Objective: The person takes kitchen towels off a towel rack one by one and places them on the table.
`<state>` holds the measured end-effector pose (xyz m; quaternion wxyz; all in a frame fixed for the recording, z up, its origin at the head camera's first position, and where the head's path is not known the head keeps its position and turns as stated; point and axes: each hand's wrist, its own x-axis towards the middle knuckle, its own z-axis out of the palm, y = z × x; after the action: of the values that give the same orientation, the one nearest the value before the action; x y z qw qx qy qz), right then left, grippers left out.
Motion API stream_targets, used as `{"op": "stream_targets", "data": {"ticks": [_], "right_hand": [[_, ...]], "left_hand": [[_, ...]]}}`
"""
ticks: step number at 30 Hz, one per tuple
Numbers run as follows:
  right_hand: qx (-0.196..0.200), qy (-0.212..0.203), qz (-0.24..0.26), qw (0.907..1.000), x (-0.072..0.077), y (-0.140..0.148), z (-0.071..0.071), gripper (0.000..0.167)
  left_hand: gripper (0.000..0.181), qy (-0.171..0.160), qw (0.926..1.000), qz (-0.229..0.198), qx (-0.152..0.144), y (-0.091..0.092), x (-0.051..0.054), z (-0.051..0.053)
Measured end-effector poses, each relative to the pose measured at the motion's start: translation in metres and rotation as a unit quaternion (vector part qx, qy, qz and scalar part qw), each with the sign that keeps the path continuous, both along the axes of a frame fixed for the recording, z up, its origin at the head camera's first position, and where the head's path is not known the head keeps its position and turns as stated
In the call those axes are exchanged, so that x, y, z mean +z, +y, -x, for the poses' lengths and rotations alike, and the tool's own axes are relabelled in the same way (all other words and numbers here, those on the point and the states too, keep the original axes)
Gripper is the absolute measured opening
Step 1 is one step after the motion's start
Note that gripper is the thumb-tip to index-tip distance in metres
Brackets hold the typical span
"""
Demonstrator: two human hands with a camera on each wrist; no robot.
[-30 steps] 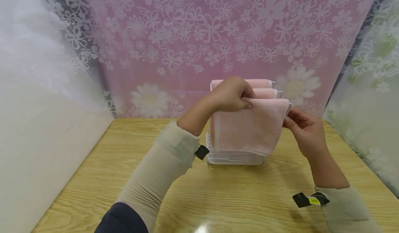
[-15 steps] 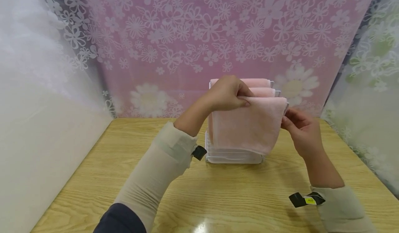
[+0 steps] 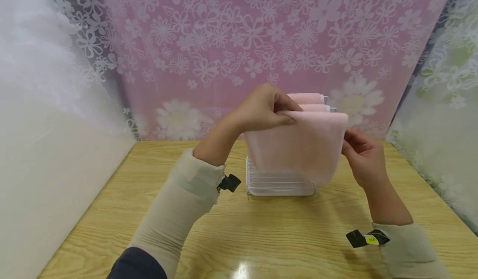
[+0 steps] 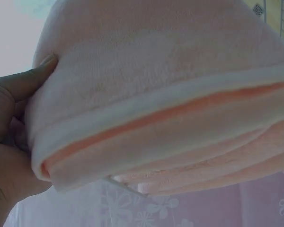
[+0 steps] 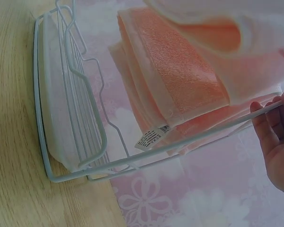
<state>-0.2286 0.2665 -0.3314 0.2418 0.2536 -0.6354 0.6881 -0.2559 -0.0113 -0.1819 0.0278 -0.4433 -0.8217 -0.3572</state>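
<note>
While the right hand [image 3: 364, 161] pinches the white rack's [image 3: 281, 190] wire, left hand [image 3: 261, 111]: thumb and fingers clasp the front pink towel [image 3: 298, 146] near the left end of its folded top edge.
Front pink towel: extends rightward from left hand's fingers; free end just beside right hand's, which are nearer it.
Long axis: fold runs left-right, roughly level; panels hang downward.
Rear towels [image 3: 311, 108]: beyond left hand's fingers, draped on the rack.

Your sleeves [image 3: 169, 204] are cream, your front towel [image 3: 298, 146] pale pink with peach inside its fold, the wire rack [image 5: 175, 143] white, the table [image 3: 291, 233] yellowish with wood grain, and the backdrop [image 3: 224, 42] pink, printed with white flowers.
</note>
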Motion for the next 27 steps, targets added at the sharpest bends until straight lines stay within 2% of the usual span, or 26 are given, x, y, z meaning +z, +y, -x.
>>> {"op": "stream_targets", "data": {"ticks": [4, 11, 19, 27], "right_hand": [[-0.001, 0.001, -0.012, 0.9999, 0.000, 0.002, 0.000, 0.026], [0.045, 0.007, 0.004, 0.9990, 0.000, 0.004, 0.002, 0.027], [0.036, 0.003, 0.010, 0.9993, 0.002, 0.000, 0.002, 0.015], [0.051, 0.009, 0.022, 0.9984, 0.004, -0.002, 0.002, 0.016]], "left_hand": [[0.018, 0.004, 0.9999, 0.004, -0.015, -0.007, -0.001, -0.004], [0.019, -0.004, 0.9998, 0.003, -0.021, -0.016, -0.005, -0.010], [0.019, -0.010, 0.9992, -0.018, -0.035, -0.028, -0.011, -0.014], [0.018, -0.025, 0.9986, -0.016, -0.044, -0.039, -0.020, -0.020]]}}
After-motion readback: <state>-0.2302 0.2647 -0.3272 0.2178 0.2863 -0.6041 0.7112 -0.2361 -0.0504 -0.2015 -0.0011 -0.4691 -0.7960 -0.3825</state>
